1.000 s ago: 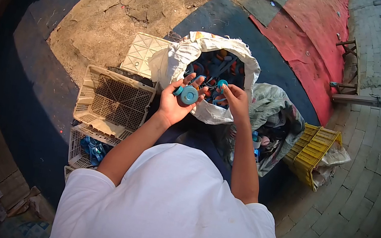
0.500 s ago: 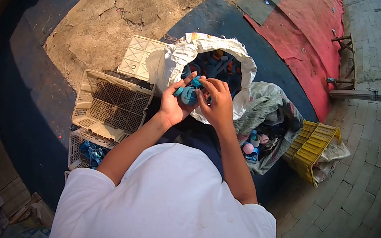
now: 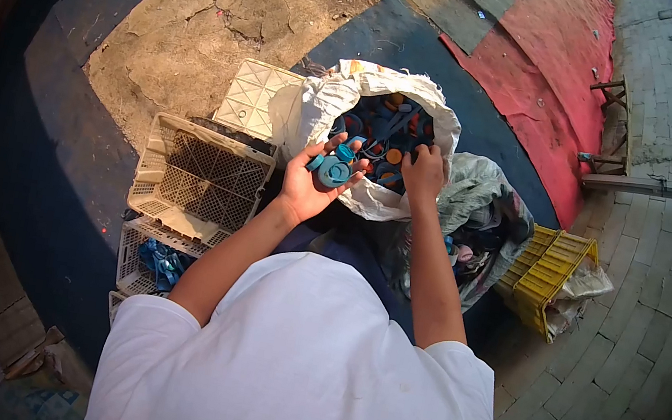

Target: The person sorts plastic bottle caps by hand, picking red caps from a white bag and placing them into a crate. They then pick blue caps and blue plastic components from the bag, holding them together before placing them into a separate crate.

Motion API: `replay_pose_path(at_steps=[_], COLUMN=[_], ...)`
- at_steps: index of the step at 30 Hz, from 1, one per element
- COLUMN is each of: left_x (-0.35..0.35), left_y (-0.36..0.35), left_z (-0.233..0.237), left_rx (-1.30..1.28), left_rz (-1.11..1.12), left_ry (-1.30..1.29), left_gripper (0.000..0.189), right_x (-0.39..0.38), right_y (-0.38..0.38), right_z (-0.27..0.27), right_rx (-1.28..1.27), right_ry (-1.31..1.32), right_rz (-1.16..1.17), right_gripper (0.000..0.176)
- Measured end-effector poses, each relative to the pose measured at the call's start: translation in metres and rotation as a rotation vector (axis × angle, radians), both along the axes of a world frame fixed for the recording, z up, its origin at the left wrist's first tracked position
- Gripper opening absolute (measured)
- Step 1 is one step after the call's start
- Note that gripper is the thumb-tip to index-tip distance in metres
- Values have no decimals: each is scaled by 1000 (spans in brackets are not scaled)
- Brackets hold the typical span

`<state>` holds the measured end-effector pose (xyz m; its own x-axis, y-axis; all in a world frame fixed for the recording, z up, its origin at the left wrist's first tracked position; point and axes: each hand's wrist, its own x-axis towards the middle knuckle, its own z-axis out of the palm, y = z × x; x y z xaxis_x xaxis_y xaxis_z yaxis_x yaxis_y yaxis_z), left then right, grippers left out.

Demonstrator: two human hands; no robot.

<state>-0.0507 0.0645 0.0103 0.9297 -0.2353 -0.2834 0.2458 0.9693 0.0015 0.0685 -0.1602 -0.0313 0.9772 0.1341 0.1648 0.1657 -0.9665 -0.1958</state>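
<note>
My left hand is turned palm up and cradles blue-green plastic bottle lids, the largest a round lid with a smaller cap above it. Its fingers curve up around them at the near left rim of a white woven sack. Inside the sack lies a heap of mixed plastic lids, mostly dark blue with some orange and red. My right hand is at the right inner side of the sack, fingers bent down onto the heap; what they pinch, if anything, is hidden.
Cream plastic crates stand at the left, a lower one holding blue pieces. A grey-green sack of mixed parts sits to the right, beside a yellow crate. Blue and red mats cover the ground.
My right hand has left the lids in my left hand and moved right, down into the sack. My left hand stays in nearly the same place, its lids now more exposed.
</note>
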Motion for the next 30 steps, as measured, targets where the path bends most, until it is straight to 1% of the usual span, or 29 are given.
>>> replay_pose_path(at_steps=[3,6,8,9,11,15,18,19,22,23,24,25,27,28,29,30], left_x=[0,1,2,1,2,4,10,12,13,14,17,20,19,18,18,17], left_y=[-1,-1,-1,-1,-2,-6,-10,-10,-11,-12,-14,-15,-17,-16,-15,-14], left_z=[-1,-1,-1,-1,-2,5,1,4,7,7,7,7,6,6,5,5], left_rx=[-15,-26,-19,-17,-5,57,86,92,94,79,63,46,-7,-32,-17,-38], left_rz=[12,6,6,6,25,42,60,64,68,67,67,65,31,19,11,22], left_ry=[7,14,13,13,5,18,10,22,72,85,95,105,7,-40,-5,-23], left_gripper=[41,41,41,41,41,41,41,41,40,40,39,39,38,38,38,39], right_x=[3,3,2,0,-3,-25,-43,-49,-69,-72,-78,-78,-78,-80,-81,-82], right_y=[8,7,6,8,9,23,37,42,57,59,62,65,68,67,67,66], right_z=[-20,-33,-34,-29,-20,26,62,75,105,106,108,108,103,101,102,102], right_rx=[-82,-34,0,16,136,300,507,640,767,738,708,656,546,525,503,481], right_ry=[68,175,149,136,40,-52,-123,-67,-105,-133,-94,-122,-198,-176,-155,-134], right_rz=[-73,-123,-116,-112,-62,21,140,212,453,534,564,655,810,829,851,873], right_gripper=[22,19,18,17,16,14,14,17,20,21,22,22,24,23,23,23])
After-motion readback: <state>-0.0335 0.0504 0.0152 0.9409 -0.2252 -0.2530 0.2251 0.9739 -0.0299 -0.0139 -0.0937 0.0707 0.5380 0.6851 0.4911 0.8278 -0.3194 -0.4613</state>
